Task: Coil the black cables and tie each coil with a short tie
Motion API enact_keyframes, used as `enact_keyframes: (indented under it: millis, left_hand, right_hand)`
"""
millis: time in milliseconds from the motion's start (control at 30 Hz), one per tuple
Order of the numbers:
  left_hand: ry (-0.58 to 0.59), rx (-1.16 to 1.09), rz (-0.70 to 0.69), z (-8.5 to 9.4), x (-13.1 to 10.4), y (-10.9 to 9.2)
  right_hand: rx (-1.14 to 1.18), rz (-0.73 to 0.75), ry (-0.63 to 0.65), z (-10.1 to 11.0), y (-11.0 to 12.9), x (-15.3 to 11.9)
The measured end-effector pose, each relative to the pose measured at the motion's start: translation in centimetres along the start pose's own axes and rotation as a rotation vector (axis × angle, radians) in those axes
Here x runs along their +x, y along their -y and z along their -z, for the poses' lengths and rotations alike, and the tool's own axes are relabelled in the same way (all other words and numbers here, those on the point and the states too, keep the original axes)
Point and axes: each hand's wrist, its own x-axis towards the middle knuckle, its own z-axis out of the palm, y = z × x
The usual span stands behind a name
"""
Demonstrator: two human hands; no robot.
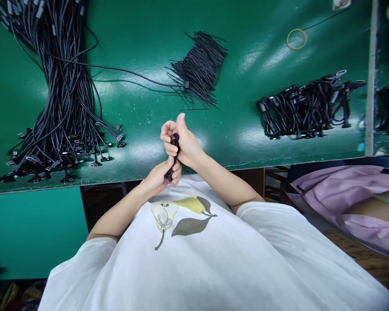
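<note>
Both of my hands grip one black coiled cable, held upright just over the table's front edge. My left hand closes around its lower end. Higher up, my right hand has its fingers curled about the top part, with the thumb pointing up. Beyond the hands lies a pile of thin black twist ties. A single black cable stretches from the left bundle to these ties, its connector resting on them. Part of the held cable is hidden by my fingers.
A large bundle of loose black cables spreads over the left of the green table. At the right lies a row of coiled, tied cables. A yellow ring sits farther back. Another person's pink clothing shows at the right.
</note>
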Motion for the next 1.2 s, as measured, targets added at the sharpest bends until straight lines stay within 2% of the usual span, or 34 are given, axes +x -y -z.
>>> enact_keyframes:
  millis: [67, 167, 267, 367, 433, 533, 633, 733, 800, 867, 933, 1000, 1033, 1100, 1200]
  left_hand:
    - [-0.025, 0.029, 0.002, 0.2, 0.2, 0.2]
    - [0.008, 0.021, 0.01, -0.1, 0.2, 0.3]
    - [0.027, -0.096, 0.026, -0.8, 0.0, 0.3]
    - [0.018, -0.215, 0.075, -1.2, -0.2, 0.1]
    - [0.047, -0.257, 0.109, -1.1, -0.4, 0.0]
    - [0.08, -0.282, 0.085, -0.7, -0.6, 0.0]
    - [0.029, -0.265, 0.05, -0.8, -0.6, 0.2]
    - [-0.024, -0.26, 0.033, -1.5, -0.5, 0.3]
    - [-0.044, -0.255, 0.02, -1.8, -0.3, 0.2]
    - [-0.108, -0.218, -0.052, -1.5, 0.2, -0.1]
    - [-0.239, -0.161, -0.229, -0.7, 0.9, -0.7]
    - [-0.384, -0.116, -0.426, 0.4, 1.6, -1.5]
    - [-0.428, -0.105, -0.492, 0.9, 1.9, -1.9]
    - [-0.438, -0.108, -0.533, 1.6, 2.2, -2.5]
    - [-0.411, -0.125, -0.512, 1.8, 2.3, -2.9]
  right_hand:
    - [-0.066, 0.029, -0.005, 0.0, 0.0, -0.4]
    - [-0.121, 0.032, -0.005, 0.2, 0.2, -0.7]
    - [-0.081, -0.01, -0.032, 0.4, 0.4, -0.5]
    - [-0.029, -0.041, 0.002, 0.6, 0.8, -0.3]
    - [-0.009, -0.065, 0.024, 0.6, 1.2, -0.3]
    - [0.009, -0.108, 0.027, 0.3, 1.7, -0.5]
    - [-0.003, -0.12, 0.032, 0.1, 1.6, -0.3]
    - [-0.064, -0.06, 0.046, 0.4, 1.2, 0.3]
    - [-0.185, 0.035, 0.037, 1.1, 1.0, 0.6]
    - [-0.416, 0.215, -0.04, 1.9, 0.8, 0.4]
    - [-0.735, 0.433, -0.133, 2.7, 0.6, -0.2]
    - [-1.066, 0.572, -0.089, 3.1, -0.1, -1.0]
    - [-1.209, 0.59, -0.026, 3.2, -0.6, -1.4]
    - [-1.403, 0.561, 0.083, 2.9, -1.8, -1.8]
    - [-1.428, 0.482, 0.055, 2.0, -2.9, -1.7]
